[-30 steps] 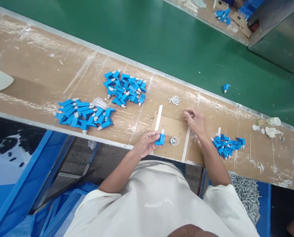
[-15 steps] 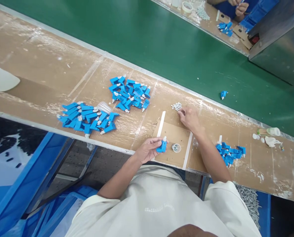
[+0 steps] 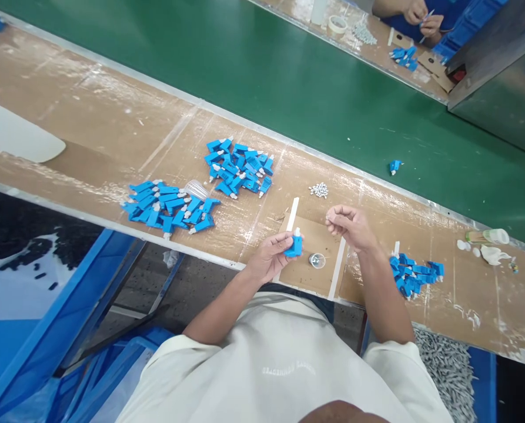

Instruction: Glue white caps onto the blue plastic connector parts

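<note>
My left hand grips a blue plastic part with a white tip pointing up, close to the table's front edge. To its right, my right hand is raised over the table with thumb and fingers pinched; what they hold is too small to make out. Just beyond that hand lies a small pile of grey-white pieces. Between my hands and nearer me stands a small clear cup on a brown cardboard sheet.
Blue parts lie in a left heap, a back heap and a right heap. A single blue part rides on the green belt. Across it, a co-worker's hands hold something small. A clear bottle lies at right.
My right hand has lifted off the small grey-white pile and drawn back toward me, fingers pinched. My left hand still holds the blue part. Another blue item has appeared at the far left.
</note>
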`<state>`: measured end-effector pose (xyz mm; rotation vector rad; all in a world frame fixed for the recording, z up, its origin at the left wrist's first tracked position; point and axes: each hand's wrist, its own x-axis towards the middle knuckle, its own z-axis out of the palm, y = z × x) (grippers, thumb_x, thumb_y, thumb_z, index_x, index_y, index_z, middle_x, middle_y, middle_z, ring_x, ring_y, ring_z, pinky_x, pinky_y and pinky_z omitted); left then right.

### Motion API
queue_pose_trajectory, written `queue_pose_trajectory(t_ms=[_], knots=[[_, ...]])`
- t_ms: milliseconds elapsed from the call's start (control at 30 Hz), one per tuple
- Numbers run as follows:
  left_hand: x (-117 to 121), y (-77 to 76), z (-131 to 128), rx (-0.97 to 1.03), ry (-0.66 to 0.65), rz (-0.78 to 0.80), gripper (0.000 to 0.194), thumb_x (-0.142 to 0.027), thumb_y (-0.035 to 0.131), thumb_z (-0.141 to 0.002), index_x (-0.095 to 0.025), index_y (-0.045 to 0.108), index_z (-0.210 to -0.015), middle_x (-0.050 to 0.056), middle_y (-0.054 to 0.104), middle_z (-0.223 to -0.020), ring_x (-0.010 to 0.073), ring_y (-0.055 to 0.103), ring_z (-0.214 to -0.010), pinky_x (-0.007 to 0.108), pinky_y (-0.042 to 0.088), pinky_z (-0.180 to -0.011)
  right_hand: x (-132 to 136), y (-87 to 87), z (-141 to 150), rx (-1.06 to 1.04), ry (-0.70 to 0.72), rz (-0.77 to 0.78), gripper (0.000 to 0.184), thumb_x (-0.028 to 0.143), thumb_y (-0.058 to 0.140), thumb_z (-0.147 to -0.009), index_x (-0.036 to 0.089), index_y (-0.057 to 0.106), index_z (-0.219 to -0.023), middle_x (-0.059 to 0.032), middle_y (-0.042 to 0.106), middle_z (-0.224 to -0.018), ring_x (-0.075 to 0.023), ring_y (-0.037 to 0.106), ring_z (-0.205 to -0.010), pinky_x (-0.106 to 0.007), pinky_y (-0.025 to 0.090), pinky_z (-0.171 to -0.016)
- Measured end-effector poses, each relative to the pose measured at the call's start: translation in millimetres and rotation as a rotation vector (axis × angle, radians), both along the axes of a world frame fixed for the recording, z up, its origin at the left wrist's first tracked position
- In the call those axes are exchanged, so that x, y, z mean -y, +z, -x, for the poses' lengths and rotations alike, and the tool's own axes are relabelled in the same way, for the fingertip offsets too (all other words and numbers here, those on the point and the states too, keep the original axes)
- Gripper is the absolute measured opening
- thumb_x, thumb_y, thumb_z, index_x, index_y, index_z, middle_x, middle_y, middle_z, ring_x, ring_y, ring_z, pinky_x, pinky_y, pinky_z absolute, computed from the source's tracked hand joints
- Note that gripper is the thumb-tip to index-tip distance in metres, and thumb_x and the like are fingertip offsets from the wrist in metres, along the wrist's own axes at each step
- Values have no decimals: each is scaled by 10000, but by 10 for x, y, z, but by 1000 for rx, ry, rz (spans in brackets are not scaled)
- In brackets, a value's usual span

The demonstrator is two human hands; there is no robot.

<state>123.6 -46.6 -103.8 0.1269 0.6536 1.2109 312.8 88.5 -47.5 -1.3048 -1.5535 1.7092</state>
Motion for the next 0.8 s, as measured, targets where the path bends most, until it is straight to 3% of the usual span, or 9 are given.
queue_pose_trajectory(t_ms=[133,267,467,800], knots=[[-48,193,-96,-38,1,-41,411,-347,973,-657,-113,798,-946,66,756,-854,113,657,-686,224,537,-641,437,148,-22,-162,-47,116,440,563,912,-654,191,697,-749,-17,711,-689,-108,620,-520,-220,531,-471],[-51,308,-199,-69,0,-95,452,-419,999,-614,-123,790,-884,40,738,-777,108,648,-676,228,541,-681,693,197,26,-220,-71,131,463,588,915,-672,183,713,-770,-19,716,-695,-107,633,-540,-214,543,-493],[-26,346,-244,-112,4,-108,464,-450,1003,-601,-133,770,-846,13,714,-716,102,637,-645,227,532,-672,816,169,47,-228,-115,149,493,619,929,-636,192,717,-760,10,654,-591,-107,588,-504,-214,517,-457],[-15,330,-246,-157,-18,-117,483,-480,991,-605,-144,759,-863,8,695,-715,118,637,-654,255,520,-673,872,148,26,-203,-111,78,484,633,895,-684,193,708,-765,11,637,-592,-117,581,-516,-235,536,-462]])
